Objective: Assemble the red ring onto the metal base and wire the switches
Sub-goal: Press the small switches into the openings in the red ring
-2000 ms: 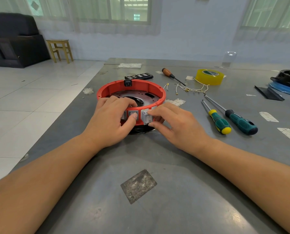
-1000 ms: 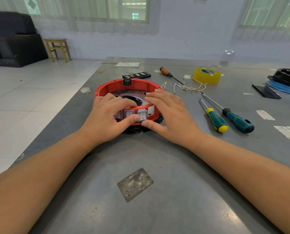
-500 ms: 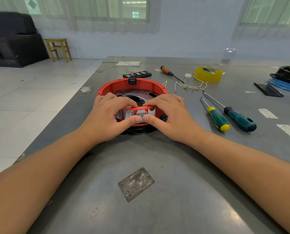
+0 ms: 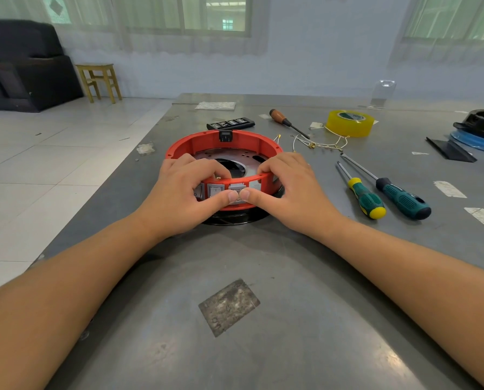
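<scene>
Left hand (image 4: 183, 197) and right hand (image 4: 290, 192) pinch the red ring (image 4: 223, 161) near wall, both thumbs pressing 1 grey switch (image 4: 236, 190), seemingly half-seated, above the metal base (image 4: 207, 154).

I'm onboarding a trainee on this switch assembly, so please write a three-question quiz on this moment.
1. True or false: both thumbs press the same grey rocker switch in the red ring.
2. Which lies nearest the right hand? A) yellow tape roll B) yellow-tipped screwdriver C) wooden-handled screwdriver
3. Fill in: the loose wires lie between the ring and the ____.

Key: 1 true; 2 B; 3 tape roll. The left hand grips the ring too.
</scene>
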The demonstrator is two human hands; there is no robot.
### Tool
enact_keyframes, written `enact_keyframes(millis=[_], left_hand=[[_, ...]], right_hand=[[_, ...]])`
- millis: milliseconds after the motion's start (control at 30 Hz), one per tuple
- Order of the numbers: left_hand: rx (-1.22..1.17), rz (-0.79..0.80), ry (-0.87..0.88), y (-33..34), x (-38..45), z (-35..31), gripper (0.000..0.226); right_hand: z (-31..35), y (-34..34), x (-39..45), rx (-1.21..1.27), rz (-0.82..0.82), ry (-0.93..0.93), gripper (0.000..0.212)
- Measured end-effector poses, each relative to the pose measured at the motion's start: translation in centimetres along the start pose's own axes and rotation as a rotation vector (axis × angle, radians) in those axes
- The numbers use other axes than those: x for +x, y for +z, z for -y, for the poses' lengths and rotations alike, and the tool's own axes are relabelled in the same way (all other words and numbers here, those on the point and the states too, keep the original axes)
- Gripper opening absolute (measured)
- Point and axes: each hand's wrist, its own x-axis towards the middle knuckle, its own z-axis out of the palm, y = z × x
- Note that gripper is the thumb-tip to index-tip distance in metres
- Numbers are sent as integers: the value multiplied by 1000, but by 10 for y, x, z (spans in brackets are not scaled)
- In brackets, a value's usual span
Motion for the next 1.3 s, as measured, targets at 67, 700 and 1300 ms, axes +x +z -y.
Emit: enact_keyframes(millis=[67, 700, 1300], left_hand=[[-9, -1, -8, 0, 0, 0, 48], [21, 95, -10, -4, 1, 9, 47], [34, 87, 54, -12, -1, 17, 37]], right_hand=[[0, 0, 0, -1, 1, 4, 58], [-2, 5, -1, 7, -41, 11, 53], [-6, 6, 1, -45, -56, -3, 43]])
